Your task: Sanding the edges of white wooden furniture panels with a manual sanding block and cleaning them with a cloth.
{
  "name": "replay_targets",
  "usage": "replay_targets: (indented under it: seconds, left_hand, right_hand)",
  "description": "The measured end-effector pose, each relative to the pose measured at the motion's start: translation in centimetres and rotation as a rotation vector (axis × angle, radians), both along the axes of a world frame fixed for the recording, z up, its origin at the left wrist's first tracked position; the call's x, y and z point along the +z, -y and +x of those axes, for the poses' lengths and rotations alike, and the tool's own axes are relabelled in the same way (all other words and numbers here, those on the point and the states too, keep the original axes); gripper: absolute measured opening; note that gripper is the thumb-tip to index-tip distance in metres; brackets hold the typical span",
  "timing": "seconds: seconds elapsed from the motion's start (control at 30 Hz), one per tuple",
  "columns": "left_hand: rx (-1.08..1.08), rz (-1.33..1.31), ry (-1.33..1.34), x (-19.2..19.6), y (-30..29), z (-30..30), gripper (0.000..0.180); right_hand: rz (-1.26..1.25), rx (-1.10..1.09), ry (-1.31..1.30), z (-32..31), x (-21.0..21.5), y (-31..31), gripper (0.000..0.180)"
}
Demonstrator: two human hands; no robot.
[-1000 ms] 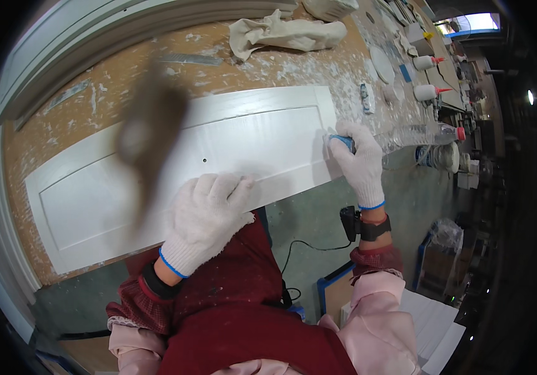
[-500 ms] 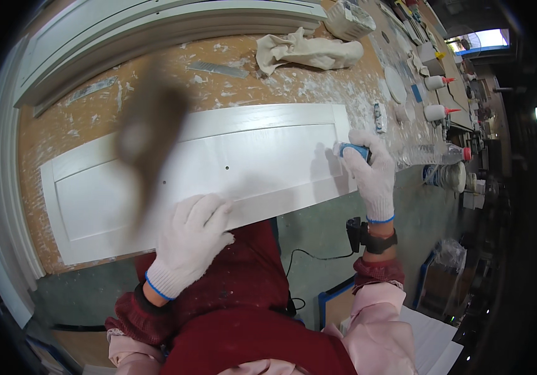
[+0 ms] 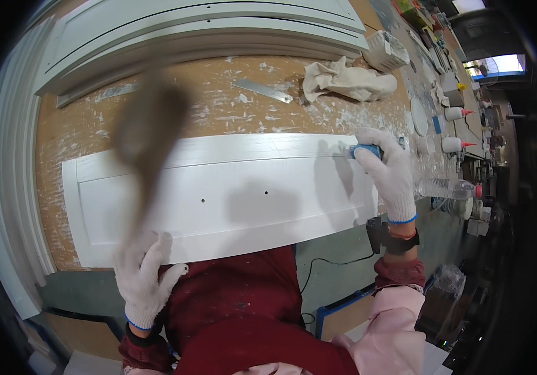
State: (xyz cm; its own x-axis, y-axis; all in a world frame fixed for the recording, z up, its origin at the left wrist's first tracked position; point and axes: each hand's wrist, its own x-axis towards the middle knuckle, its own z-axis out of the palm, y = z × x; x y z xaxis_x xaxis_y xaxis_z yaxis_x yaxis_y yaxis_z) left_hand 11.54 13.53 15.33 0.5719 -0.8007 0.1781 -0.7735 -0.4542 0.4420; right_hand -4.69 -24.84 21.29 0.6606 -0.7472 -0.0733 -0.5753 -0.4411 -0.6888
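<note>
A long white framed panel [image 3: 231, 215] with two small dark holes lies flat on the workbench. My right hand [image 3: 388, 172], in a white knit glove, grips a small blue block [image 3: 366, 150] against the panel's far right corner. My left hand [image 3: 145, 273], gloved the same way, is at the near edge toward the panel's left end. Its fingers rest over that edge with the thumb spread apart, holding nothing. A blurred brown shape [image 3: 150, 125] close to the camera hides part of the panel's left side.
White panels [image 3: 206, 31] are stacked at the back of the scuffed workbench [image 3: 212, 115]. A metal scraper blade [image 3: 262, 90], a crumpled cloth [image 3: 350, 84] and a white basket [image 3: 386, 51] lie beyond the panel. Red-tipped glue bottles [image 3: 456, 145] and a clear plastic bottle [image 3: 446, 189] are at right.
My left hand has slid left along the near edge, its fingers spreading. My right hand has carried the blue block toward the far right corner. The whole view has shifted slightly.
</note>
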Motion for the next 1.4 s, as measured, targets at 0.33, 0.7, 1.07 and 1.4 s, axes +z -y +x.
replay_targets:
  seconds: [0.33, 0.7, 1.07, 1.4]
  left_hand:
    - [-0.013, -0.115, 0.05, -1.4, 0.6, 0.7, 0.057]
    - [-0.022, -0.314, 0.176, -3.4, 0.4, 1.4, 0.05]
    - [0.005, -0.444, 0.282, -4.2, 0.0, 1.2, 0.038]
    - [-0.124, -0.414, 0.081, -3.0, -0.9, 1.4, 0.031]
  right_hand:
    - [0.033, 0.246, -0.083, 6.6, 0.1, -2.0, 0.033]
    - [0.237, 0.485, -0.012, 13.5, -0.3, -8.3, 0.033]
    - [0.123, 0.802, -0.015, 20.2, 0.5, -16.7, 0.039]
    - [0.088, 0.708, 0.076, 24.5, -2.0, -21.5, 0.042]
